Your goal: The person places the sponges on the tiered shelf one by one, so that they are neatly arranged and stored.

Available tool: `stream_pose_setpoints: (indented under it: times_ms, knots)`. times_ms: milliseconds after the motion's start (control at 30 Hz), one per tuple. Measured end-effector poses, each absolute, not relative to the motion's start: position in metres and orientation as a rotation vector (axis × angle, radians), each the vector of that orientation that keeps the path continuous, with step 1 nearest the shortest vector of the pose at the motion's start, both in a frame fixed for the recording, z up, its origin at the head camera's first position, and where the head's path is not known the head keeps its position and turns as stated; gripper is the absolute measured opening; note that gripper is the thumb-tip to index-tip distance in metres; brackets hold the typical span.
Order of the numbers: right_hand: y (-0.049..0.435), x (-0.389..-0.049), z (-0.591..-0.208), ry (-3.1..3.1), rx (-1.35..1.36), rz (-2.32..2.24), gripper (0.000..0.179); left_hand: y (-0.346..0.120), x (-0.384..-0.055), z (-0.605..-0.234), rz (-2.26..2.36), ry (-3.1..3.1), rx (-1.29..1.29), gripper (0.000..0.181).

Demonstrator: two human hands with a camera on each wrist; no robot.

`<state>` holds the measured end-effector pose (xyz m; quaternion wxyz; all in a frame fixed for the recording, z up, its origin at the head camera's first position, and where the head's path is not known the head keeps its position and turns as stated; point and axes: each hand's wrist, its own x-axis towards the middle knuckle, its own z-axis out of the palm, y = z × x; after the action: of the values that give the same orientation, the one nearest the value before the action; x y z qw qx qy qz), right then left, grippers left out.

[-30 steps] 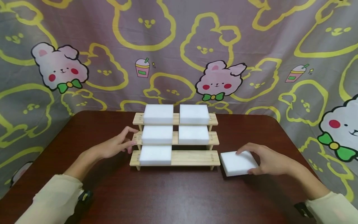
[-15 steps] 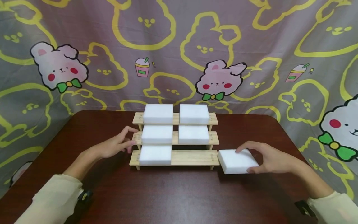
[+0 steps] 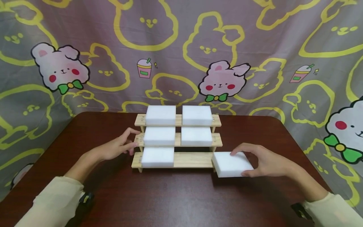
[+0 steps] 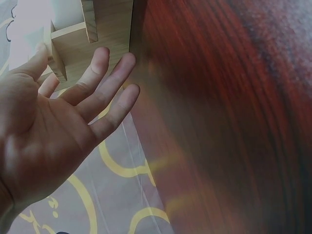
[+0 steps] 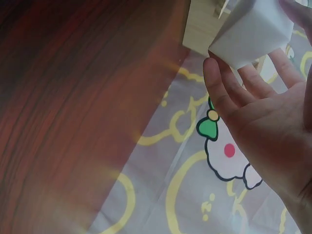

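Observation:
A white foam block (image 3: 232, 164) is held in my right hand (image 3: 266, 160), thumb on the near edge and fingers on the far edge. Its left end overlaps the right end of the bottom tier of a three-step wooden display stand (image 3: 195, 160). The right wrist view shows the same block (image 5: 253, 36) above the fingers of that hand (image 5: 263, 112). My left hand (image 3: 116, 147) pinches the left end of the stand's middle tier between thumb and index finger. In the left wrist view the remaining fingers (image 4: 114, 109) of that hand hang loosely curled.
Two white foam blocks rest on the top tier, the right one (image 3: 197, 115) beside the left. Two more lie on the middle tier. A single block (image 3: 157, 157) sits at the bottom tier's left. Behind the dark red-brown table (image 3: 181, 198) hangs a cartoon-print curtain (image 3: 170, 47).
My right hand has lifted the foam block slightly and carried it left, from beside the stand to the bottom tier's right end. The left hand has stayed in place.

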<state>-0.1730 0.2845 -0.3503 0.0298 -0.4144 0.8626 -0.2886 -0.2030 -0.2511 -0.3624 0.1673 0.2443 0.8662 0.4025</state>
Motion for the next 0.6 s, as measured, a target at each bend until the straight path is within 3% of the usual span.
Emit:
stream_pose_setpoints:
  times_ms: [600]
  knots:
    - [0.261,-0.176,-0.36,2.665,-1.3,-0.914,0.057,-0.251,-0.202,-0.361,1.14,2.461,0.662,0.049]
